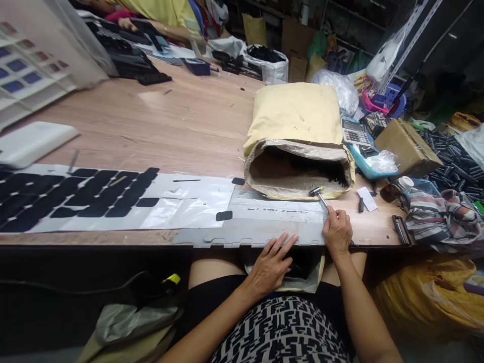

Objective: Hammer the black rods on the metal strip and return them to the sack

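Note:
My right hand (337,231) is closed around the handle of a small hammer (318,194), whose metal head hovers just in front of an open paper sack (298,141) lying on its side. My left hand (273,259) reaches down below the table's front edge, fingers stretched over a bag of dark parts (302,269) on my lap. A grey metal strip (257,233) lies along the table edge between my hands. To the left, a clear plastic sheet (181,201) carries rows of several flat black pieces (75,196).
A calculator (355,133), a cardboard box (406,146), striped cloth (442,214) and heaps of black parts (449,161) crowd the right end. Another person's arm (151,25) and black trays (128,55) are at the far end. A white tray (34,143) sits on the left.

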A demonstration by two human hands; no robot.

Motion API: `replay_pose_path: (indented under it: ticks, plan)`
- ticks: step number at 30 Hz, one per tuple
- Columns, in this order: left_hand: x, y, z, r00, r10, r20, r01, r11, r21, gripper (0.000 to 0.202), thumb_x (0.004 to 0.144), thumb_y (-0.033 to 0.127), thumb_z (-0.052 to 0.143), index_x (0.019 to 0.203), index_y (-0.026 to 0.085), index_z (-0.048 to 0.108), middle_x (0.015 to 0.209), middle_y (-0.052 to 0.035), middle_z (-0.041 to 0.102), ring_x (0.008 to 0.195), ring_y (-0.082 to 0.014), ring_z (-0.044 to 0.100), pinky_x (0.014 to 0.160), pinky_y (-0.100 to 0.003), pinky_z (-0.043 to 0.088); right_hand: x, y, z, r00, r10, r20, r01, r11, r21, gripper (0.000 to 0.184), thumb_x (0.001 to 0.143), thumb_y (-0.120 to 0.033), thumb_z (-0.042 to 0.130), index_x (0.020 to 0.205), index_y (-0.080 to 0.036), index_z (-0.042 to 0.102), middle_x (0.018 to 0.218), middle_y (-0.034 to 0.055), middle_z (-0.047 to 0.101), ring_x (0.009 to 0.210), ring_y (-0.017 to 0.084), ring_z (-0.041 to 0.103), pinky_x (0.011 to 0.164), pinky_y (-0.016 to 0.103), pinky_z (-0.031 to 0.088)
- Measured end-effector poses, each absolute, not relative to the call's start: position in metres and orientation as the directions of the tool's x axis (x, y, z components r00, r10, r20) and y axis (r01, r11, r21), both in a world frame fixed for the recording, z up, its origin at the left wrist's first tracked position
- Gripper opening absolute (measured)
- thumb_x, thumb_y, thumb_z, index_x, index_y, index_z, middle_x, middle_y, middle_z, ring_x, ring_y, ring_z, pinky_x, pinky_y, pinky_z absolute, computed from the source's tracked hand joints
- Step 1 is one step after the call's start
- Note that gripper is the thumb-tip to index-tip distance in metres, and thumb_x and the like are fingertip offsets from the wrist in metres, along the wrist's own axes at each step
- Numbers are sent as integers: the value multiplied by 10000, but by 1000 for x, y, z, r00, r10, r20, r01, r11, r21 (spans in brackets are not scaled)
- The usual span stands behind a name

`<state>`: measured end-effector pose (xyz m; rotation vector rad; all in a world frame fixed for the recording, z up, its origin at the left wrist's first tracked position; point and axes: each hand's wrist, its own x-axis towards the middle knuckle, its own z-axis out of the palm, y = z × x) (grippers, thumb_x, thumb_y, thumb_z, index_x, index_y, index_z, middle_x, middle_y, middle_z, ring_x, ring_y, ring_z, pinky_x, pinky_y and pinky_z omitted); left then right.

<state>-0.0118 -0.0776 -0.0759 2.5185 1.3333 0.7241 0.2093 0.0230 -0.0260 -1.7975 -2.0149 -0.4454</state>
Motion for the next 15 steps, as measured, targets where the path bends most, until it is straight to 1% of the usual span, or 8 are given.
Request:
replay_pose_path:
  ticks: [2, 4, 8, 10, 12, 14, 15]
  plan:
    - [-6, -82, -90, 420, 831, 365, 750, -544, 376, 143, 844, 201, 674, 950, 273, 738, 1584, -35, 423, 1472, -333, 356, 1184, -540, 304, 209, 23, -26, -99, 858, 504, 992, 122, -13, 425, 912, -136, 472, 1289, -220, 649, 999, 93, 572, 859, 221, 465, 738, 324, 389]
    - [-3, -84, -96, 402, 835, 376, 758, -534, 373, 156, 851, 225, 668, 973, 288, 743, 1570, -37, 443, 1462, -339, 372, 1183, -549, 298, 210, 23, -26, -109, 849, 517, 991, 130, -5, 421, 907, -134, 477, 1280, -217, 653, 990, 91, 574, 855, 221, 464, 734, 326, 385]
    - [-3, -86, -83, 408, 825, 390, 741, -549, 387, 120, 837, 320, 702, 942, 275, 736, 1565, -58, 448, 1451, -364, 372, 1151, -571, 323, 209, 22, -26, -115, 839, 532, 991, 134, 2, 413, 902, -137, 490, 1274, -212, 651, 976, 87, 574, 843, 216, 459, 732, 321, 377]
    - [-3, -82, -67, 379, 827, 415, 718, -546, 433, 132, 856, 352, 688, 949, 269, 730, 1491, -75, 537, 1391, -353, 446, 1108, -551, 371, 209, 22, -26, -115, 843, 526, 992, 129, 11, 400, 911, -143, 486, 1270, -209, 650, 973, 86, 574, 846, 218, 459, 729, 320, 374]
    - [-1, -65, -47, 308, 836, 454, 685, -526, 504, 169, 894, 349, 644, 1015, 261, 722, 1335, -90, 652, 1265, -316, 552, 1049, -506, 428, 208, 23, -26, -121, 848, 516, 991, 130, 19, 395, 920, -144, 480, 1273, -206, 647, 970, 87, 573, 852, 222, 461, 728, 321, 373]
    - [0, -31, -28, 186, 855, 485, 653, -476, 589, 216, 926, 316, 588, 1089, 238, 706, 1174, -93, 711, 1131, -276, 612, 993, -460, 468, 209, 23, -27, -128, 851, 510, 990, 137, 20, 395, 920, -142, 478, 1275, -200, 643, 966, 89, 569, 855, 226, 461, 727, 324, 373]
    - [0, -8, -20, 112, 873, 475, 643, -428, 635, 232, 933, 302, 565, 1107, 225, 699, 1135, -94, 715, 1098, -268, 619, 977, -447, 478, 209, 23, -27, -129, 851, 509, 990, 141, 16, 396, 917, -139, 480, 1274, -198, 641, 966, 90, 567, 856, 227, 461, 728, 325, 374]
